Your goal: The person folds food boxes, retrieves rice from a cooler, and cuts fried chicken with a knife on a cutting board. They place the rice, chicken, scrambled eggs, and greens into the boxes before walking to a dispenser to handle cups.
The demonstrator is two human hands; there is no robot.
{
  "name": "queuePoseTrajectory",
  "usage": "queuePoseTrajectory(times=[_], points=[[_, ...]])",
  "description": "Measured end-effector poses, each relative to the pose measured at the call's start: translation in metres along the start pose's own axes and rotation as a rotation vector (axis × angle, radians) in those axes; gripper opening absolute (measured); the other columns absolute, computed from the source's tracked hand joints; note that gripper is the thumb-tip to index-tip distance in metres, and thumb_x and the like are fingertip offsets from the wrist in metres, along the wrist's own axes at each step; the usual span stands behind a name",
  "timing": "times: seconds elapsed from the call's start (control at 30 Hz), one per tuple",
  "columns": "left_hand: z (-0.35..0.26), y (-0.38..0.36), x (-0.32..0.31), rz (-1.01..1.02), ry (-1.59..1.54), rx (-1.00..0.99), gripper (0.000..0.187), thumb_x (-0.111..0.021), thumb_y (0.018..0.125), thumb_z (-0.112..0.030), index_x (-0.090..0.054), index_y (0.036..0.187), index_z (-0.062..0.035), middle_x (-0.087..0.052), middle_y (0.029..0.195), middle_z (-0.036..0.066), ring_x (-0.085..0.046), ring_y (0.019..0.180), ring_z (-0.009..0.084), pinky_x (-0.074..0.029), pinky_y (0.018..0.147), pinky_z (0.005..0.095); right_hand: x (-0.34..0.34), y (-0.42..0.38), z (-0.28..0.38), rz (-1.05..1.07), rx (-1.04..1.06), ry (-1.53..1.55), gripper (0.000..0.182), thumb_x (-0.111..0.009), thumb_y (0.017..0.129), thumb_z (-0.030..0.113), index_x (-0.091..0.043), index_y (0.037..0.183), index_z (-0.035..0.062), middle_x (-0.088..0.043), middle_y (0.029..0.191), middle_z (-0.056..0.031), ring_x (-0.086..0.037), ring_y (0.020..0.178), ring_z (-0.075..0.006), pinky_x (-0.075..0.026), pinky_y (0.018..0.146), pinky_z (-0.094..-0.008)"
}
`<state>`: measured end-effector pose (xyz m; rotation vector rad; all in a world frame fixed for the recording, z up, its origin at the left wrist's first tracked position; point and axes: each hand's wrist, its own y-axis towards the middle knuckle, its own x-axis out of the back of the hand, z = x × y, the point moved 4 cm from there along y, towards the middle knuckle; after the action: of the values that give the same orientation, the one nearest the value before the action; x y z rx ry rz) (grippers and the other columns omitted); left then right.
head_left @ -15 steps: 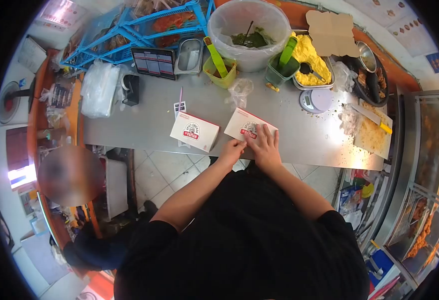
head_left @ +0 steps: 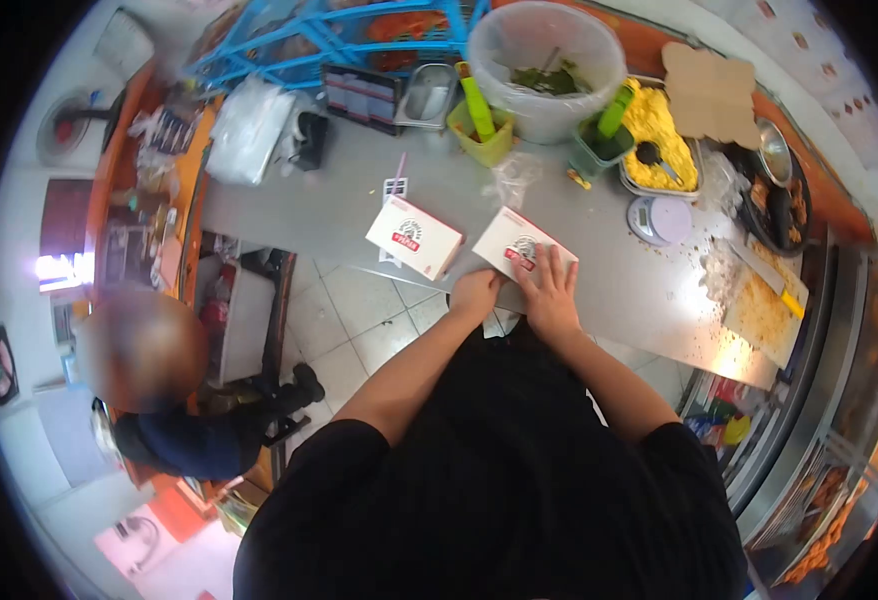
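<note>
My right hand [head_left: 551, 298] lies flat, fingers spread, on the lid of a white takeaway box [head_left: 499, 243] with a red and black printed logo. At the box's near edge is my left hand [head_left: 476, 292], its fingers curled together; what they pinch, if anything, is hidden. A second box [head_left: 411, 236] of the same kind sits closed to the left, apart from both hands. Under its far edge a printed slip [head_left: 395, 187] sticks out, with a thin purple stick [head_left: 401, 165] beside it.
Along the back stand a tablet [head_left: 361, 98], a large lined bucket [head_left: 544, 110] of leaves, two tubs with green-handled tools, and a tray of yellow food [head_left: 659, 130]. A scale [head_left: 660, 220] and a knife [head_left: 769, 280] lie right. Another person [head_left: 199, 435] is at the left.
The view has shifted, so the counter appears tilted. My left hand's fingers have moved in under the box's near edge; my right hand stays on the lid. The other person shows more fully.
</note>
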<state>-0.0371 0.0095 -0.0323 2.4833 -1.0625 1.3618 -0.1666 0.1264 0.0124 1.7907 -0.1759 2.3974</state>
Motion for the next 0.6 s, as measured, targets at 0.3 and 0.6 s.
queuePoseTrajectory(times=[0.3, 0.6], points=[[0.075, -0.093, 0.111, -0.183, -0.001, -0.051, 0.024, -0.07, 0.093, -0.026, -0.067, 0.102, -0.0033, -0.068, 0.106, 0.016, -0.064, 0.105, 0.0405, -0.051, 0.088, 0.0497, 0.042, 0.036, 0.041, -0.038, -0.104, 0.229, 0.071, -0.079, 0.084, 0.03, -0.053, 0.148, 0.0143, -0.032, 0.162, -0.0216, -0.017, 0.156, -0.0473, -0.018, 0.122, -0.068], [0.18, -0.03, 0.142, -0.024, 0.51, -0.503, 0.075, -0.076, 0.088, -0.039, -0.047, 0.149, -0.0069, -0.048, 0.151, 0.014, -0.038, 0.146, 0.034, -0.031, 0.118, 0.0537, -0.019, 0.139, 0.119, 0.189, 0.332, -0.03, 0.1, -0.087, 0.075, 0.031, -0.036, 0.16, 0.0348, -0.017, 0.173, -0.0103, -0.018, 0.157, -0.0439, -0.029, 0.121, -0.0638]])
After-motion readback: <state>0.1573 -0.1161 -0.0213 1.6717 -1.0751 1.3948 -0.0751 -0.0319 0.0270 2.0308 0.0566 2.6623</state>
